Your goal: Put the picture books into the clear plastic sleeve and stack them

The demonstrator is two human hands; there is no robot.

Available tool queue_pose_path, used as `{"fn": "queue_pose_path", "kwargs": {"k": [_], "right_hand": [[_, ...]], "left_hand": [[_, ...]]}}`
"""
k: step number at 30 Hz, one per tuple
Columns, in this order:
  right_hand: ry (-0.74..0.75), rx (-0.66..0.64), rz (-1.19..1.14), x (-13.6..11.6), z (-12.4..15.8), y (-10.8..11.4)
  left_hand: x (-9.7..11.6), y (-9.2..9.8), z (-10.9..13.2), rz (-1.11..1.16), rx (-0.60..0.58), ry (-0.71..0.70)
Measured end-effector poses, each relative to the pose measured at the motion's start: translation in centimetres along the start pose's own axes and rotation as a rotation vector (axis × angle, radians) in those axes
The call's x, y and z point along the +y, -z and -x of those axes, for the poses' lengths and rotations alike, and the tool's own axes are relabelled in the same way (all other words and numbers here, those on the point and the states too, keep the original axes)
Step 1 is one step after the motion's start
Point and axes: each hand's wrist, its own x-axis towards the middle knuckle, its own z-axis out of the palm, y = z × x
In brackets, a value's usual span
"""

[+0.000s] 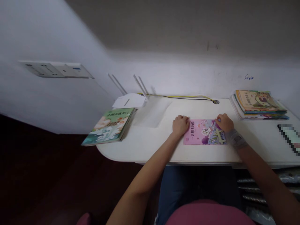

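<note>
White desk [145,151] in front of me, front left corner rounded. Pink book [199,132] flat near the front edge, right before me. Green-covered book pile [109,125] at the left end, jutting past the edge. Back left: white router [130,100], pale sheet [151,114] just beside. Cables [182,96] along the back edge. Book stack [260,103], back right corner. Dark-rimmed device [290,137] toward the right end.

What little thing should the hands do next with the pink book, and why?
I'd probably turn the pink book a quarter turn clockwise. Its title runs sideways, up the left side, while the title on the green book reads upright. The left hand and right hand are already at its upper corners.
</note>
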Motion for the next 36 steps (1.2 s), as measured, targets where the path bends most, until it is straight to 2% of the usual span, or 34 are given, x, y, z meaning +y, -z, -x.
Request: {"fn": "queue_pose_path", "kwargs": {"k": [5,12,36], "right_hand": [[0.086,0.057,0.197,-0.35,0.68,-0.26],[0.114,0.074,0.212,0.05,0.44,-0.63],[0.099,0.06,0.255,-0.29,0.63,-0.7]], "left_hand": [[0.0,-0.82,0.53,-0.085,0.082,-0.082],[0.09,-1.0,0.48,-0.104,0.103,-0.093],[0.82,-0.76,-0.03,-0.144,0.045,-0.073]]}}
